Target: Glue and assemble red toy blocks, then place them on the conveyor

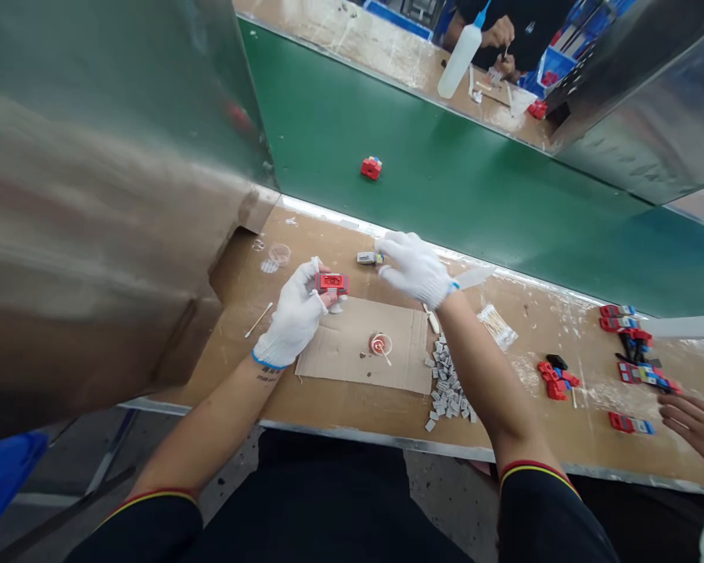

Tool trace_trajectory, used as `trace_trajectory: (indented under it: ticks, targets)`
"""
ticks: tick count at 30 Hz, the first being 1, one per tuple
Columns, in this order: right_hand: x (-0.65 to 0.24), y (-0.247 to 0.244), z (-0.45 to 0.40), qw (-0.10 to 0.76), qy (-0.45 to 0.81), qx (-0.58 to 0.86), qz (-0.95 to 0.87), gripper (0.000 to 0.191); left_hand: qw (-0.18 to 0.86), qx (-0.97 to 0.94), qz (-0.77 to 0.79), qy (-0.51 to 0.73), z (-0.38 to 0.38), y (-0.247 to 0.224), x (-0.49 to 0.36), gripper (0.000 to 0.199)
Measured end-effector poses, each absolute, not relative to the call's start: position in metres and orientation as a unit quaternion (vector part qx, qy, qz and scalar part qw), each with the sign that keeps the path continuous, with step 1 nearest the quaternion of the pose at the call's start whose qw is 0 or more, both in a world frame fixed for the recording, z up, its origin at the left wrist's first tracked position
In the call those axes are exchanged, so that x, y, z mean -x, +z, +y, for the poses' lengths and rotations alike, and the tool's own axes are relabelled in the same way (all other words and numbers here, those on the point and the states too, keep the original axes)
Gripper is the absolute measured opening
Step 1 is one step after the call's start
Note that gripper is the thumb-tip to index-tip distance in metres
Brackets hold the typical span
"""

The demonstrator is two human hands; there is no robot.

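My left hand (293, 317), in a white glove with bare fingertips, is closed around a red and grey plastic part (332, 283) above the left edge of a cardboard sheet (357, 348). To the right, my gloved right hand (414, 267) reaches over the bench with its fingers apart. Its fingertips are beside a small grey part with a blue and yellow end (368, 258); whether they touch it is unclear. On the cardboard stands a small round dish (380, 343) of reddish stuff with a cotton swab in it.
Small grey pieces (447, 383) lie piled beneath my right forearm. A swab bag (497, 327) and red parts (556, 379) lie to the right, near another person's hand (695, 426). A red part (371, 167) sits on the green belt (322, 117). Metal panels flank the bench.
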State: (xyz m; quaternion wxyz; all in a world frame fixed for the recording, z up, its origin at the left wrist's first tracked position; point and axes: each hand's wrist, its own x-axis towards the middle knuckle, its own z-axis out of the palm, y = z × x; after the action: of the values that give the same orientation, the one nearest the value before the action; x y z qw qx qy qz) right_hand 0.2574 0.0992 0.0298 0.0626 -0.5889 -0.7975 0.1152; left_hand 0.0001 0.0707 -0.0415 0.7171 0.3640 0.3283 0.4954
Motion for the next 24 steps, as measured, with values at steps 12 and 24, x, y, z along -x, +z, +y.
trace_trajectory:
  ticks: [12,24]
  targets:
    - [-0.263,0.056,0.063,0.213,0.144,0.551,-0.794,0.024,0.742,-0.378,0.282,0.477,0.063,-0.030,-0.003,0.062]
    - [-0.220,0.028,-0.148,0.595,0.129,0.595,-0.526,0.028,0.755,-0.426,0.240,0.437,-0.038,-0.005,-0.012,0.043]
